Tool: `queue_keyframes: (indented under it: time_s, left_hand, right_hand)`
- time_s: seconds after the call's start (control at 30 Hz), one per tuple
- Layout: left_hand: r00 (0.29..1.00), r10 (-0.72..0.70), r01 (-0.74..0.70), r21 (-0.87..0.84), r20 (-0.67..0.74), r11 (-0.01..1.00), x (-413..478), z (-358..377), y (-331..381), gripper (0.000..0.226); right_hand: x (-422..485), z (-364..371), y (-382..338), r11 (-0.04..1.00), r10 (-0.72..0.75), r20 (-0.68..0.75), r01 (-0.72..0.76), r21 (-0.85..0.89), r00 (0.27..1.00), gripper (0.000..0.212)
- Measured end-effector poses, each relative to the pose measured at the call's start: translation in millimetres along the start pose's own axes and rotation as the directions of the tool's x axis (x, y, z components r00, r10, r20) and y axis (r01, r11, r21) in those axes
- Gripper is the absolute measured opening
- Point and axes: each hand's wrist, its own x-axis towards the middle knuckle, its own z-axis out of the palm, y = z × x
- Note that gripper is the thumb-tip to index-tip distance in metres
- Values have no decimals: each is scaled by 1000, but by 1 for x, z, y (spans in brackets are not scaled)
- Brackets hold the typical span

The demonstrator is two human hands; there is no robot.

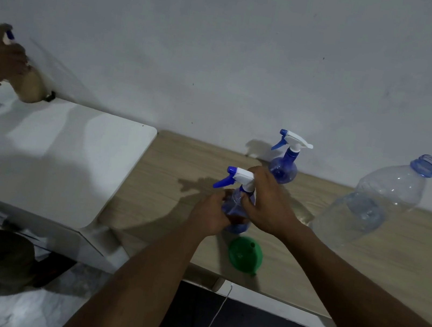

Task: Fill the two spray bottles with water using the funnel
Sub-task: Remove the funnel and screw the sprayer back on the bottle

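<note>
- The green funnel (245,254) lies near the front edge of the wooden table (181,163), just beside my hands; I mind my elbows.
- My left hand (211,213) clasps the body of the near spray bottle (234,207), and my right hand (268,202) curls round its collar: I hold firm and twist upright.
- Further off, the second spray bottle (283,167) stands by the wall (227,52), with the open water bottle (372,205) to its right and bare wood to its left.

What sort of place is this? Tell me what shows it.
Likely a plain room in a home: a wooden table against a bare painted wall, a white table beside it, household spray bottles on top.
</note>
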Motion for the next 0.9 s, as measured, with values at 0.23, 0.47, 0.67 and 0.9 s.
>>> queue_keyframes:
  time_s: [0.23, 0.47, 0.67, 0.9]
  left_hand:
    - [999, -38, 38, 43, 14, 998, 2, 2, -1, 41]
    - [999, -10, 9, 31, 30, 999, 3, 3, -1, 53]
    - [1000, 3, -4, 46, 23, 999, 3, 2, 0, 58]
    - [998, -1, -5, 108, 57, 994, 6, 7, -5, 40]
  right_hand:
    - [1, 7, 3, 997, 77, -50, -76, 22, 996, 44]
    - [-1, 1, 5, 992, 99, -18, -97, 74, 995, 37]
    - [-3, 2, 4, 996, 58, -12, -57, 69, 998, 38]
    - [-3, 2, 9, 995, 97, -34, -98, -25, 995, 47]
